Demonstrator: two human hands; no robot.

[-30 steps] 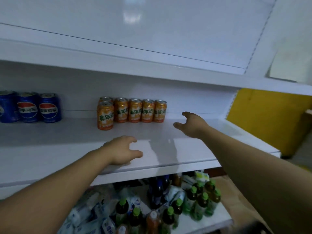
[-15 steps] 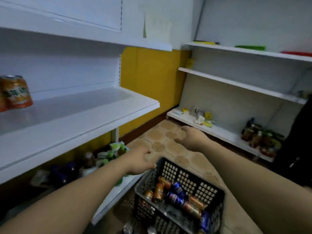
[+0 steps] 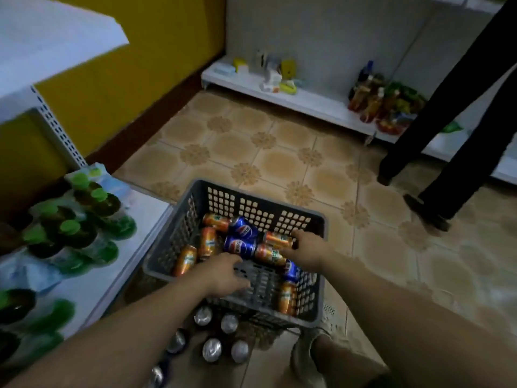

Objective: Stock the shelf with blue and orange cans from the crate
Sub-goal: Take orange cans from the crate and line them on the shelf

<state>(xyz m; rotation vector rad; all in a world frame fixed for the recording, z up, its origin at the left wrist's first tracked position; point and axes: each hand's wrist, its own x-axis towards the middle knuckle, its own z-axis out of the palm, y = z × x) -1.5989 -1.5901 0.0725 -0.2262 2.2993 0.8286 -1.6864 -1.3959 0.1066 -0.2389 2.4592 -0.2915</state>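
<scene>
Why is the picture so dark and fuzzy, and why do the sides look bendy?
Head view: the light is dim, darkest at lower left around the green-capped bottles; the whole frame is soft, so labels on the cans in the crate blur; the wide lens bends the perforated shelf post at the left; the silver can tops in front of the crate catch small glints.

Green-capped bottles (image 3: 70, 228) crowd the low left shelf (image 3: 92, 287); a bystander's dark-trousered legs (image 3: 447, 121) stand on patterned floor tiles (image 3: 279, 158) beside the far shelf (image 3: 307, 103).
</scene>
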